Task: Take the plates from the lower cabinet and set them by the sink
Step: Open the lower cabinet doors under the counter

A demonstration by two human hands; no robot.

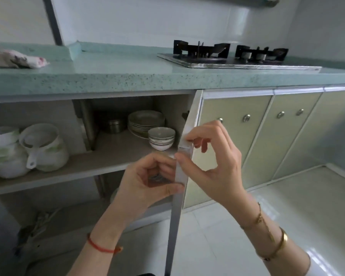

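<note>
On the upper shelf (84,166) of the open cabinet, plates (145,121) are stacked behind nested bowls (161,138), up and left of both hands. The door (184,156) edge is pinched by the left hand (147,180) and right hand (213,156).

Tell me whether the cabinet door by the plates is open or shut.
Open. The cabinet door stands edge-on, both hands on it, exposing the stacked plates and bowls on the shelf.
</note>
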